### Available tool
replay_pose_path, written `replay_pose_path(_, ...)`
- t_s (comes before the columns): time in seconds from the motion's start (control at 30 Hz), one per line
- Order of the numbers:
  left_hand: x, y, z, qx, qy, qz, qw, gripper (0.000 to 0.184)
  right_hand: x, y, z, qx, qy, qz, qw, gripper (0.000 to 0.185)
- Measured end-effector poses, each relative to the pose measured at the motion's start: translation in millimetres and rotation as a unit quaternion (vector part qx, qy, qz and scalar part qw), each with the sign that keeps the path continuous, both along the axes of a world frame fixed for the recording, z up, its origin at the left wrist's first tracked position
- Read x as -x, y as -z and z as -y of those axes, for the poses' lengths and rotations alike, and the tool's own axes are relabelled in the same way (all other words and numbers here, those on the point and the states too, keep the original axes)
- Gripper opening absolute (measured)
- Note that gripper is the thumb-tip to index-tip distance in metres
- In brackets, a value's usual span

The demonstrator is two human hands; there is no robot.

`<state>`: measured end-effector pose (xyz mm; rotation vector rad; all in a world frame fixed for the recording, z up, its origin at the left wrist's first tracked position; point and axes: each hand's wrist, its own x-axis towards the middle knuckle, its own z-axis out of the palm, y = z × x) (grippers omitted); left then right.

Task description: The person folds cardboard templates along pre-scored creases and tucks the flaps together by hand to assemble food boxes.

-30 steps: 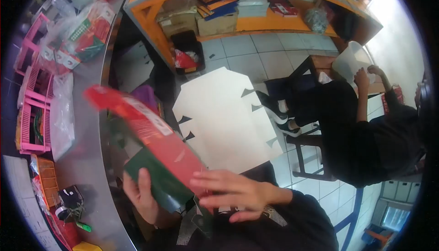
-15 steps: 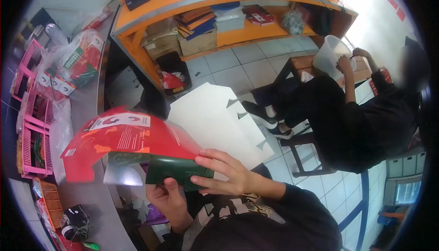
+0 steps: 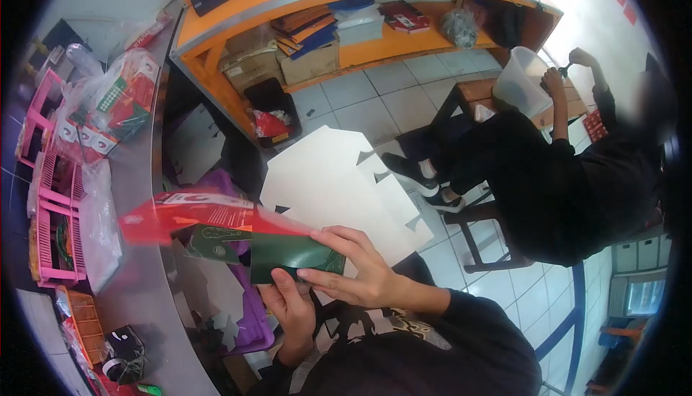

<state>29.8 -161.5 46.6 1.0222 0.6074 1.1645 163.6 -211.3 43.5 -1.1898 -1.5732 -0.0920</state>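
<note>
A red and green printed card box (image 3: 288,250), partly folded, is held before my chest, its red flap blurred at the left. My left hand (image 3: 290,309) grips the green part from below, thumb on its lower edge. At the right end, my right hand (image 3: 364,270) has its fingers over the green panel and its thumb hidden. Behind the box lies a large white die-cut sheet (image 3: 339,180) with notched edges, seemingly on my lap.
A metal counter (image 3: 133,252) with pink baskets (image 3: 58,208) and bagged boxes runs along the left. Below it is a purple crate (image 3: 252,324). An orange shelf (image 3: 396,46) stands ahead. At right a seated person (image 3: 569,187) works by a clear bucket (image 3: 520,82).
The box has turned from slanting to nearly level, and its red flap has swung. My left hand has moved right, nearer my right hand. The other person's hand has risen.
</note>
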Motion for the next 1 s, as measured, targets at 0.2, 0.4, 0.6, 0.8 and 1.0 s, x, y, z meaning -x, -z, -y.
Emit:
replay_pose_path(0.2, -2.1, -9.2, -4.4, -0.107, 0.023, -0.147, 0.983, 0.039, -8.4, -12.3, 10.7, 0.098, -0.046, -0.125, 0.986, 0.041)
replay_pose_path(0.4, 17.8, -6.9, -7.8, -0.157, 0.301, -0.289, 0.895, 0.026, -46.6, -28.5, 16.2, 0.099, -0.107, -0.095, 0.985, 0.041)
replay_pose_path(0.6, 35.2, 5.2, -11.3, -0.125, 0.443, -0.270, 0.846, 0.030, -47.8, -56.3, 21.3, 0.213, -0.134, -0.073, 0.965, 0.038)
replay_pose_path(0.8, 38.7, 3.1, 1.0, 0.116, 0.507, -0.206, 0.829, 0.041, -41.9, -61.6, 21.0, 0.278, -0.165, 0.025, 0.946, 0.040)
replay_pose_path(1.0, 29.7, -1.0, -0.3, -0.326, 0.427, -0.346, 0.769, 0.034, -41.2, -60.1, 21.7, 0.348, -0.288, 0.108, 0.886, 0.036)
